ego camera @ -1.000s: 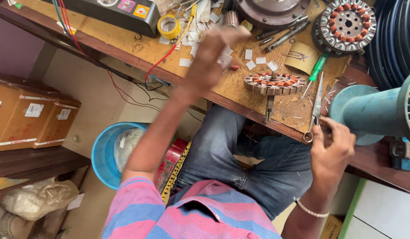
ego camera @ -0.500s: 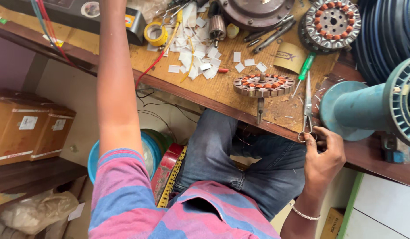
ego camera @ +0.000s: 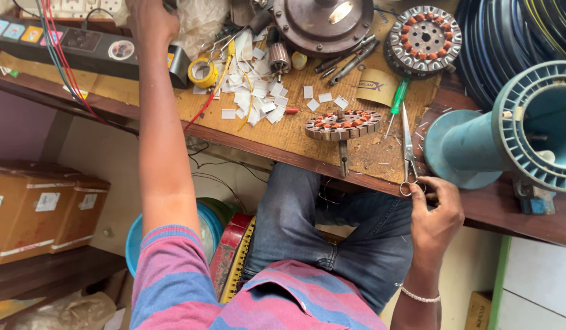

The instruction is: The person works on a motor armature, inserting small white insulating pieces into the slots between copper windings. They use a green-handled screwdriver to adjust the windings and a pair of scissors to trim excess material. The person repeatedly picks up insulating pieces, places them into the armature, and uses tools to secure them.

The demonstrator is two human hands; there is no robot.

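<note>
Scissors (ego camera: 408,146): slim, all-metal pair, blades closed or nearly so. They lie flat near the counter's (ego camera: 295,131) front edge with the tips pointing away from the person and the finger loops hanging just over the edge. Green-handled screwdriver (ego camera: 397,101) just beside the blades. Fingers of the right hand (ego camera: 434,214) touch the loops.

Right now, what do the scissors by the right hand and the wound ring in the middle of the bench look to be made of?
The scissors look like bare steel: thin, grey, shiny blades and loops, which the right hand touches. The stator ring seems a stack of grey metal plates wound with coppery orange wire coils. The bench top under both looks like worn brown fibreboard, matt and scuffed.
</note>
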